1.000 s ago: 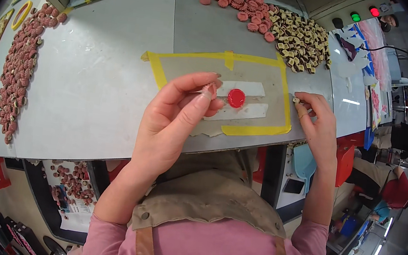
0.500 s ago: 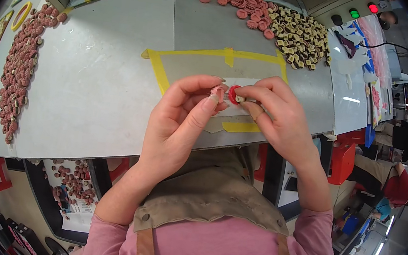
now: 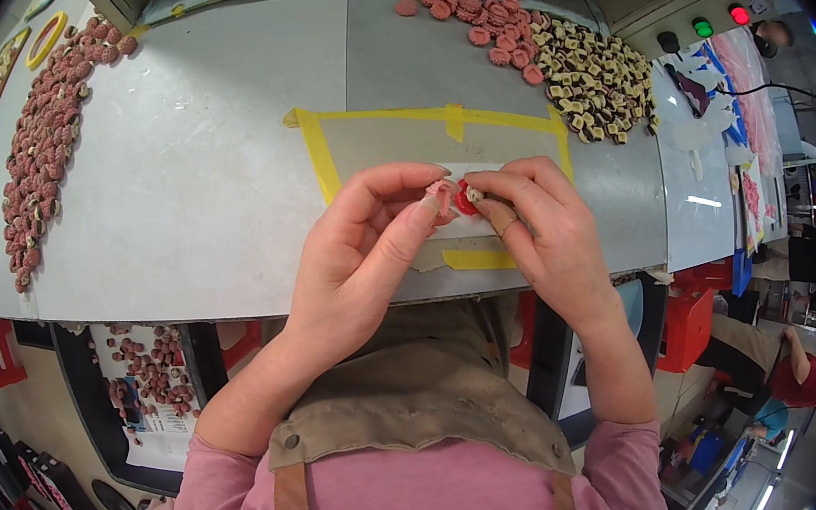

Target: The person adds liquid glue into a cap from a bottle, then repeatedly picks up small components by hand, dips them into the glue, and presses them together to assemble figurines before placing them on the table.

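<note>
My left hand (image 3: 370,231) pinches a small pink, ridge-edged cup-like piece (image 3: 443,195) between thumb and fingers. Close beside it, my right hand (image 3: 547,231) grips a small cream-coloured piece (image 3: 475,194) with thumb and index finger; a tan band is wrapped round one of its digits. Between the two hands shows a red round part (image 3: 465,201), partly covered by the fingertips. Whether a hand holds this red part or it rests on something, I cannot tell. Both hands are over the grey table (image 3: 185,179), within a yellow-taped area (image 3: 317,154).
Loose pink pieces (image 3: 472,5) lie at the far middle, beside a heap of cream-and-dark pieces (image 3: 599,80). Darker pink pieces (image 3: 43,143) run down the left side. Below the table edge is an open drawer (image 3: 112,423) with more pieces. A red stool (image 3: 687,327) stands right.
My hands have come slightly closer together, bringing the pink piece nearer the red part. My right fingertips have shifted a little on the cream piece.
</note>
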Tool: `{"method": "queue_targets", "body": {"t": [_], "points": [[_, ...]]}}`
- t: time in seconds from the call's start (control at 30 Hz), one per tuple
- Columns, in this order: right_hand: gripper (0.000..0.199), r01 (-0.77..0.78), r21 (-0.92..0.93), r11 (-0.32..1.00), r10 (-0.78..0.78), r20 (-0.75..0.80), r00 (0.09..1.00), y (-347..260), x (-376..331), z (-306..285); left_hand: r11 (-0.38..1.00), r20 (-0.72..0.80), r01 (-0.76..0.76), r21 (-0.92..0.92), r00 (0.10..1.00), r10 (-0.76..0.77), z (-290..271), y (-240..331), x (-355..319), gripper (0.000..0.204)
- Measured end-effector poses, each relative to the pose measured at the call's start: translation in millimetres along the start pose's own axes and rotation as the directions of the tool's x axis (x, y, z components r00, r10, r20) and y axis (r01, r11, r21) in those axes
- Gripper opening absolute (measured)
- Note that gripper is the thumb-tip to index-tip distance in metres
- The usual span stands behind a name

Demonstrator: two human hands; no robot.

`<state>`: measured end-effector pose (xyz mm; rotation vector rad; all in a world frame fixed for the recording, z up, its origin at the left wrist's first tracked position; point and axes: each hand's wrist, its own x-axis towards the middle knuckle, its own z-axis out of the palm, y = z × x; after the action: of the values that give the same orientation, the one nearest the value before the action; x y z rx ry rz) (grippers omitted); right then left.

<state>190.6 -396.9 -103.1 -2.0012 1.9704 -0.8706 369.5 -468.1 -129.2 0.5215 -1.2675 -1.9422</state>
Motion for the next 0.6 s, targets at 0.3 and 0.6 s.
{"method": "queue_targets", "body": {"t": [0.3,0.6], "points": [[0.019,-0.214,0.610,0.763,0.280,-0.013,0.960,-5.7,-13.3,6.4,0.998,-0.010,0.070,0.006,0.998,-0.070,7.4,4.9,0.6,0.027],[0.019,0.036,0.282,0.959,0.028,-0.219,0.975,-22.6,-11.8,14.1,0.994,0.022,0.006,0.105,1.000,-0.008,9.6,1.9,-0.4,0.025]]}}
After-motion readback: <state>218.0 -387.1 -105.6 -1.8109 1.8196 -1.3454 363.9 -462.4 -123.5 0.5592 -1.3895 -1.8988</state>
